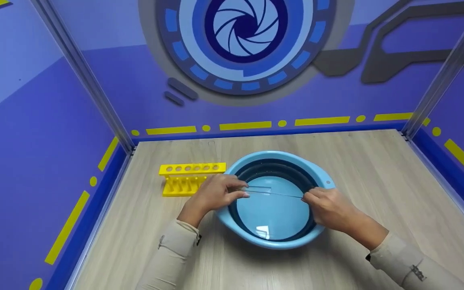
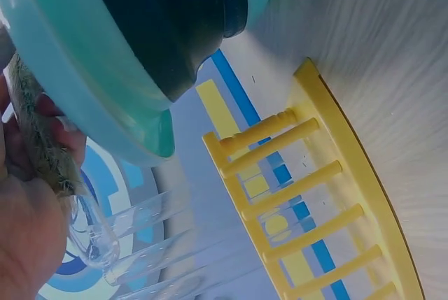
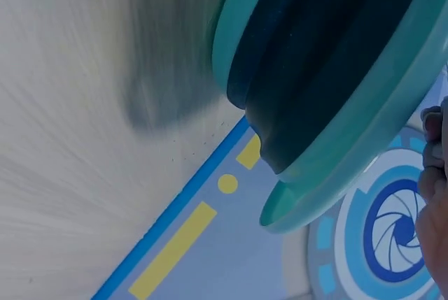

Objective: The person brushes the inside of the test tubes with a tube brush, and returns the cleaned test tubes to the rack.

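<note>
My left hand [image 1: 216, 192] holds a clear glass test tube [image 1: 259, 189] sideways over the basin, between thumb and fingers. In the left wrist view the tube's rounded end [image 2: 101, 250] sticks out past the hand, and the bristles of a test tube brush [image 2: 45, 129] show inside it. A thin wire handle [image 1: 284, 195] runs from the tube across to my right hand [image 1: 330, 207], whose curled fingers pinch its end. Below both hands stands a light blue basin [image 1: 272, 244] with a dark folding wall. In the right wrist view only the fingers' edge [image 3: 432, 174] shows.
To the left of the basin stands a yellow test tube rack [image 1: 192, 168]. Several clear tubes [image 2: 143, 216] stand in it, hardly visible from above. Blue panels [image 1: 107, 92] wall in the wooden table [image 1: 369, 161] at the back and sides.
</note>
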